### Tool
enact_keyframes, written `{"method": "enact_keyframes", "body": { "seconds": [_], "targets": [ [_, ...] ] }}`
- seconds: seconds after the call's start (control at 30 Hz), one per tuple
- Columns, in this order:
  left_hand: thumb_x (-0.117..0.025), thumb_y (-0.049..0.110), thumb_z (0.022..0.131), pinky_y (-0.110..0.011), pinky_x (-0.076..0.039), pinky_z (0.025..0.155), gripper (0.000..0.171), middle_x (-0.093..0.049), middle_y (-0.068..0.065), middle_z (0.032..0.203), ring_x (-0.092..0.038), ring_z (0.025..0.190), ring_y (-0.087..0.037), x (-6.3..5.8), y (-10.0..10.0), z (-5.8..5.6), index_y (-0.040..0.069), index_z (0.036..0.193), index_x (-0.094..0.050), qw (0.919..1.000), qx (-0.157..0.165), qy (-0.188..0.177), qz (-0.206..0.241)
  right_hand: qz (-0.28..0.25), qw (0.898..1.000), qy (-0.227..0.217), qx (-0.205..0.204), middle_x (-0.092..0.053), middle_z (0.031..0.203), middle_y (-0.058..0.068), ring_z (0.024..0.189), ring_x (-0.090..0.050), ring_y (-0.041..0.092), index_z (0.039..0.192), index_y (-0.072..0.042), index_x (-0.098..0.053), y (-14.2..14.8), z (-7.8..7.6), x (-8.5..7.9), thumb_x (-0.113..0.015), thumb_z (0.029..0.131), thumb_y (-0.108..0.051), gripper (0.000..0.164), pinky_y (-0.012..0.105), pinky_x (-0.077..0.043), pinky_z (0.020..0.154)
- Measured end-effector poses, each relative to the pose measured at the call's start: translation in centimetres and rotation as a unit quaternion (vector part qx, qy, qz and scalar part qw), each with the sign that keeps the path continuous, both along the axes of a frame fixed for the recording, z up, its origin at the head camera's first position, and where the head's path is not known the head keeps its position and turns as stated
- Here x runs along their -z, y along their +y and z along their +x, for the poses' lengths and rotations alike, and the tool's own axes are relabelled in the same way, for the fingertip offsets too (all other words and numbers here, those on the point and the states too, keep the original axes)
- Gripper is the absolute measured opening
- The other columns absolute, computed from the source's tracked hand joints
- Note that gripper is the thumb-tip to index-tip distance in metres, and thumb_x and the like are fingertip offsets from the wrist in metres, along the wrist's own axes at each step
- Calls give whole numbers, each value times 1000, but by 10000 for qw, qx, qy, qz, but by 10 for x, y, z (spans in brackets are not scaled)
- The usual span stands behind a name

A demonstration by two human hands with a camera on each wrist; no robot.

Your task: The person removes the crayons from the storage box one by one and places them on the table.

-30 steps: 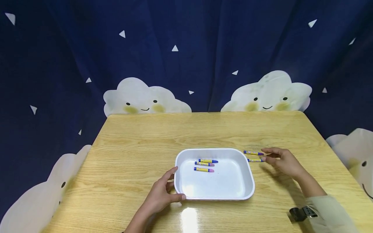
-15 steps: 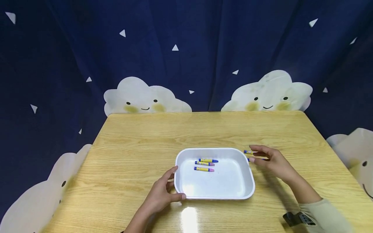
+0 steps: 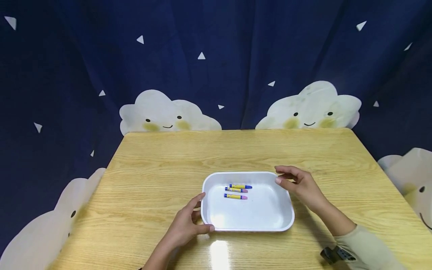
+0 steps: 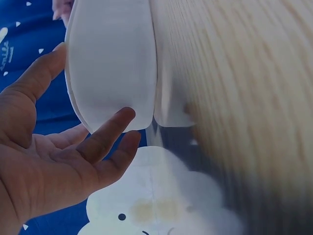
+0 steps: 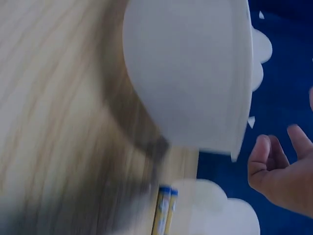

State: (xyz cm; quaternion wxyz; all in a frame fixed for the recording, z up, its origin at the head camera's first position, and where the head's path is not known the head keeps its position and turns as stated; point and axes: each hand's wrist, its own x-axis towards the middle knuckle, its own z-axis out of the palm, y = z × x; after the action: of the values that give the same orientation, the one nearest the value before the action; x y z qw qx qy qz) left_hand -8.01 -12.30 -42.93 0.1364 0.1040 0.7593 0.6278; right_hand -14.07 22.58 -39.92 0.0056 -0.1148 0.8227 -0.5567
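In the head view a white rectangular tray point(image 3: 256, 212) stands near the table's front. Three yellow-wrapped crayons lie inside it: a blue one point(image 3: 240, 186), a mauve one point(image 3: 236, 190) and a pink one point(image 3: 235, 196). My left hand point(image 3: 185, 227) grips the tray's front left corner, thumb at the front rim and fingers along the left end. Above the right rim, my right hand point(image 3: 302, 187) has loosely bent fingers, with nothing showing between them. Two more crayons point(image 5: 164, 210) lie on the table beyond the tray's end in the right wrist view; the right hand hides them in the head view.
The light wooden table point(image 3: 162, 157) reaches back to a dark blue curtain point(image 3: 175, 56) with white triangles and smiling clouds. A black strap device point(image 3: 337, 255) sits at the right wrist beside the pale sleeve point(image 3: 364, 245).
My right hand has moved left, from the two loose crayons to above the tray's right rim, covering them in the head view. The left hand, the tray and its crayons have stayed in place.
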Motion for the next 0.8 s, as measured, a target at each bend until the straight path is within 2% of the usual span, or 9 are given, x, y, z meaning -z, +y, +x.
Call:
{"method": "enact_keyframes", "body": {
  "seconds": [0.17,0.43,0.63,0.8],
  "targets": [
    [-83,3,66,-36,-49,84,95,-46,-25,124,-53,110,-39,-1,0,0,-1,143,-27,9999,-30,-32,-99,-326,9992,-220,-122,-56,116,21,95,-56,19,124,4,-53,-20,1,2,-69,85,-14,46,25,-49,75],
    [-83,2,66,-38,-49,84,95,-45,-26,125,-53,110,-39,0,1,0,-1,144,-27,10000,-15,-60,-37,-193,9975,-509,-441,-57,114,23,96,-56,27,121,4,-56,-40,-1,7,-72,82,-15,46,28,-48,76],
    [-82,0,66,-37,-49,83,96,-44,-25,127,-53,111,-39,2,0,-1,-1,144,-26,10000,-29,-30,14,-148,9956,-799,-472,-59,112,20,92,-56,25,117,2,-61,-50,-3,11,-74,81,-18,42,27,-49,70],
    [-82,0,67,-35,-49,83,95,-44,-26,126,-53,111,-39,2,1,0,-1,144,-27,10000,-24,-35,60,-178,9923,-1072,-587,-61,106,17,86,-55,22,116,5,-61,-59,-5,17,-74,80,-19,45,26,-47,64]
  ]
}}
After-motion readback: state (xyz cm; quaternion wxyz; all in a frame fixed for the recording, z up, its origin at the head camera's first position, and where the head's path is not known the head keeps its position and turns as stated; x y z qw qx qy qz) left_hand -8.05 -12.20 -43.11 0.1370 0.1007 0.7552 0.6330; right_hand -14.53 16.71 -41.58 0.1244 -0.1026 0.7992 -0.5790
